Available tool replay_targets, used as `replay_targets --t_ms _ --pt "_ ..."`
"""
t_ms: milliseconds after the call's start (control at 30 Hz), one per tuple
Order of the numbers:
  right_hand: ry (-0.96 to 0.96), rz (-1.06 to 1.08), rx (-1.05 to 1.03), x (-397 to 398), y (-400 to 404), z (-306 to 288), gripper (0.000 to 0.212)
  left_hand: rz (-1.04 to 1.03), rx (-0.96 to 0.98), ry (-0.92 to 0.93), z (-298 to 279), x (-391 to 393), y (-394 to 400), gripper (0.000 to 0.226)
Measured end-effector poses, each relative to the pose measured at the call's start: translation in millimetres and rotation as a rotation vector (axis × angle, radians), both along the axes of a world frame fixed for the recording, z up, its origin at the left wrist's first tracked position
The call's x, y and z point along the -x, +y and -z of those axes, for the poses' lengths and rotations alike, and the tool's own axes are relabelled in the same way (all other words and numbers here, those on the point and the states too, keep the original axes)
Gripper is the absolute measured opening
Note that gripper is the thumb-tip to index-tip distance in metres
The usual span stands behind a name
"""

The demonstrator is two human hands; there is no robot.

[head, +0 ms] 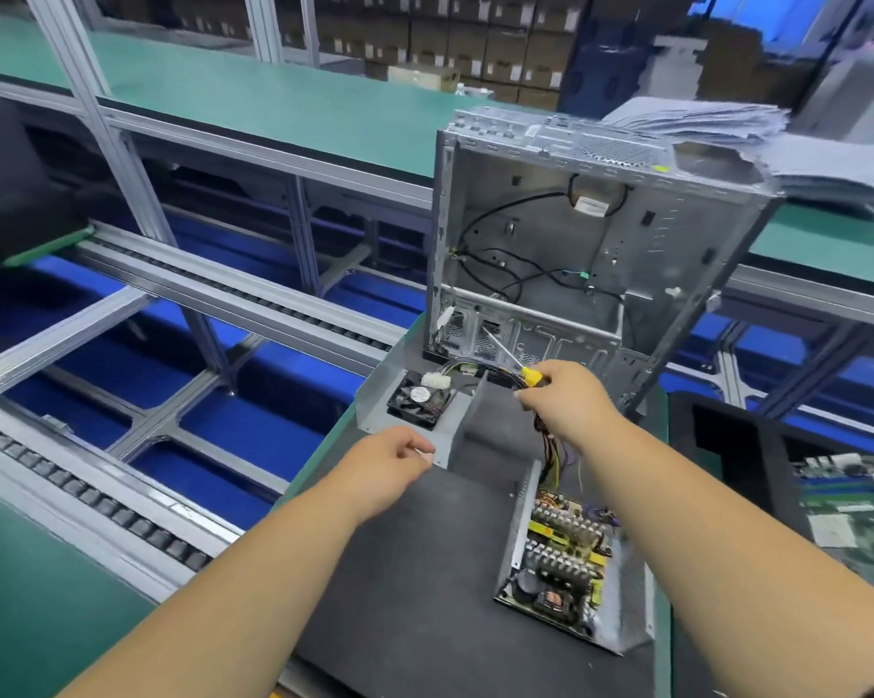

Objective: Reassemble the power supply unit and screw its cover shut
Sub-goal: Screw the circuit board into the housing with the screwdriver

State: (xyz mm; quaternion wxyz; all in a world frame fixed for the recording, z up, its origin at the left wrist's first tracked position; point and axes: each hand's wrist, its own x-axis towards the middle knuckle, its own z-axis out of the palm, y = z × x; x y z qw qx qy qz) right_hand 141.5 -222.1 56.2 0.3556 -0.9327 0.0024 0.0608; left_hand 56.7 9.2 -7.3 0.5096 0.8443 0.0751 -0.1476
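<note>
The power supply's open base point(560, 561) lies on the dark mat, circuit board facing up, its coloured wires running up toward my right hand. Its grey metal cover point(414, 405), with a black fan inside, rests upside down farther back and to the left. My right hand point(565, 395) is shut on a yellow-handled screwdriver point(518, 367) whose shaft points away to the upper left; wires pass under the same hand. My left hand point(394, 463) hovers at the cover's near corner, fingers loosely curled, holding nothing that I can see.
An open grey computer case point(596, 254) stands upright just behind the cover. A green motherboard point(847, 511) lies at the right on black foam. Roller conveyor rails point(122, 501) run along the left. A stack of grey sheets point(777, 143) sits behind the case.
</note>
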Motion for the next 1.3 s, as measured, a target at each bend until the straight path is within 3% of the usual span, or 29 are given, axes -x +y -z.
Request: replay_targets --t_ms 100,200,300,467,700,900,1033,1167,1300 --pt "-0.024 0.011 0.021 9 -27 -6 0.02 0.081 -0.015 0.008 -2 4 -30 0.014" --pt "-0.045 0.017 0.04 19 -51 -9 0.024 0.228 -0.066 0.059 -2 9 -65 0.047" --pt "-0.053 0.006 0.065 31 -68 -9 0.027 0.374 -0.247 0.057 1 12 -93 0.068" --pt "-0.055 -0.01 0.063 44 -90 -4 0.026 0.438 -0.481 -0.041 -3 9 -118 0.06" --pt "-0.094 -0.003 0.103 54 -119 -7 0.023 0.617 -0.628 -0.139 -14 -2 -133 0.062" --pt "-0.067 0.034 -0.001 62 -131 -3 0.022 0.686 -0.715 -0.284 -12 -26 -128 0.067" --pt "0.004 0.118 -0.088 68 -127 6 0.031 0.523 -0.707 -0.466 -6 -51 -117 0.031" --pt "0.032 0.155 -0.14 68 -119 15 0.031 0.347 -0.508 -0.449 5 -58 -101 0.036" --pt "0.014 0.123 -0.201 64 -105 16 0.023 0.257 -0.328 -0.359 9 -47 -80 0.022"
